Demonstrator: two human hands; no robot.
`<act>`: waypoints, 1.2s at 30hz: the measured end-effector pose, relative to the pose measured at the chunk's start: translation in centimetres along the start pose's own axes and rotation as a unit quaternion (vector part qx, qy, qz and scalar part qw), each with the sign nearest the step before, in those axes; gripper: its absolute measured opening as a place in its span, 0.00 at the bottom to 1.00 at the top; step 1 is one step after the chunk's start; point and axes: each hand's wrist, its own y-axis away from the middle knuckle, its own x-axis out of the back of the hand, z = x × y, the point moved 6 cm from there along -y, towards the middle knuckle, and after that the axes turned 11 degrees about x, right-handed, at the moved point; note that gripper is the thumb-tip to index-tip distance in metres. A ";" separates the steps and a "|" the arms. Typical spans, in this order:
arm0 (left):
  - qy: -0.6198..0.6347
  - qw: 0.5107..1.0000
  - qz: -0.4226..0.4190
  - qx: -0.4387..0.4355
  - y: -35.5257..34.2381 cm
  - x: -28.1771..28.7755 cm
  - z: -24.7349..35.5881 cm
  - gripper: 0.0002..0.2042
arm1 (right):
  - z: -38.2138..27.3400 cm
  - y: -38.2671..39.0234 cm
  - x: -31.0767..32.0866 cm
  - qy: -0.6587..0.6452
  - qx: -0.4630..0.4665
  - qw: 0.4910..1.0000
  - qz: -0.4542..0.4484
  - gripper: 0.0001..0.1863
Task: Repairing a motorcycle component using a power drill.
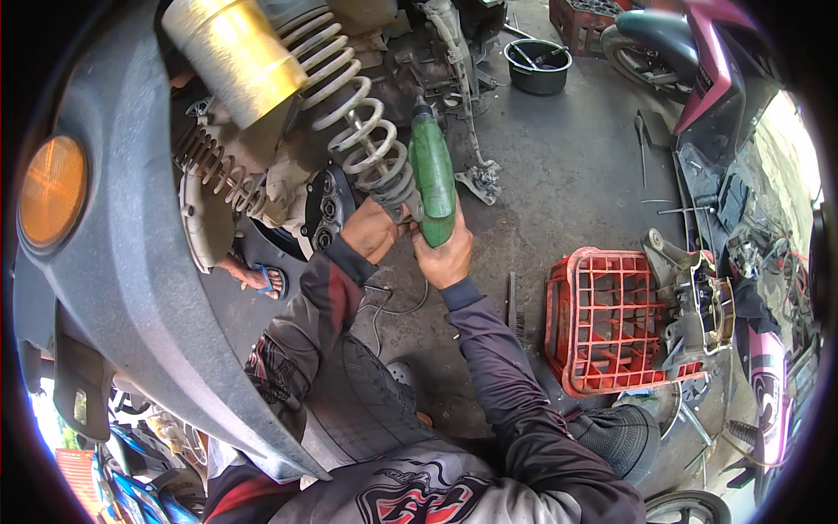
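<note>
My right hand (pixel 443 253) grips a green power drill (pixel 431 166), whose dark chuck points up at the grimy metal engine parts (pixel 406 65). My left hand (pixel 371 231) is closed at the lower end of a shock absorber with a pale coil spring (pixel 358 131), just left of the drill; what exactly its fingers hold is partly hidden. The shock's gold cylinder (pixel 231 61) is at the upper left. A second rusty spring (pixel 223 175) is farther left, behind a grey body panel (pixel 122 218) with an orange reflector (pixel 54 190).
A red crate (pixel 602 319) with a metal casing (pixel 707 306) is at right. A black bucket (pixel 537 83), loose tools and a pink-and-black scooter (pixel 703 65) stand beyond. Another person's sandalled foot (pixel 262 279) is at left. A cable (pixel 406 310) lies on the floor.
</note>
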 end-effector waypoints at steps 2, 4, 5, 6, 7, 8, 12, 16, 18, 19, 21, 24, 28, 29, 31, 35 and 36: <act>0.001 1.000 0.017 0.020 -0.2 0.5 -0.5 0.38 | 0.3 -0.4 0.4 0.010 0.020 0.999 -0.027 0.44; 0.022 0.999 -0.006 0.034 0.4 -0.2 1.2 0.37 | 0.2 -1.3 0.5 0.012 0.035 0.998 -0.042 0.46; 0.048 0.998 -0.029 0.043 0.6 -0.5 1.8 0.37 | -0.1 -1.5 0.1 0.018 0.052 0.997 -0.062 0.48; 0.048 0.998 -0.036 0.007 0.2 -0.2 2.5 0.35 | 0.0 -1.4 -0.2 0.017 0.052 0.997 -0.059 0.48; 0.046 0.998 -0.036 0.009 0.2 -0.1 2.5 0.35 | 0.1 -1.3 -0.5 0.017 0.054 0.997 -0.054 0.49; 0.086 0.996 -0.011 -0.006 0.2 0.2 2.5 0.27 | 0.2 -1.3 -0.8 0.017 0.056 0.997 -0.048 0.50; 0.077 0.995 0.040 -0.054 0.4 -1.1 2.8 0.21 | 0.2 -0.5 -2.2 0.032 0.050 0.998 -0.020 0.51; 0.064 0.994 0.030 -0.080 -0.3 -0.6 2.3 0.22 | 0.4 0.0 -2.7 0.064 0.052 0.997 0.003 0.53; 0.063 0.994 0.041 -0.074 -0.6 -0.5 2.0 0.22 | 0.5 0.1 -2.4 0.054 0.068 0.996 0.013 0.53; 0.066 0.995 0.038 -0.066 -0.8 -0.1 1.9 0.22 | 0.6 0.0 -2.3 0.061 0.062 0.996 0.016 0.53; -0.013 0.999 -0.004 -0.045 -1.0 0.6 2.7 0.30 | 0.2 -0.4 -2.9 0.078 0.049 0.996 0.001 0.53; 0.004 0.998 0.026 -0.060 -1.4 1.1 2.3 0.31 | 0.3 -0.2 -3.2 0.066 0.041 0.997 0.000 0.52; 0.019 0.997 0.033 -0.062 -1.9 1.0 2.0 0.30 | 0.7 -0.1 -2.8 0.080 0.053 0.995 0.002 0.52; 0.014 0.997 0.039 -0.064 -1.5 1.2 2.4 0.30 | 0.3 0.0 -3.3 0.073 0.054 0.996 0.002 0.52; 0.028 0.997 0.038 -0.062 -1.4 1.9 2.0 0.30 | 0.3 0.4 -3.5 0.082 0.044 0.996 0.003 0.53; 0.018 0.998 0.026 -0.060 -1.6 2.7 1.8 0.29 | 0.4 0.3 -4.0 0.067 0.034 0.997 -0.004 0.52; 0.012 0.997 0.032 -0.065 -1.7 2.1 1.9 0.28 | 0.4 0.2 -3.5 0.067 0.041 0.997 -0.003 0.52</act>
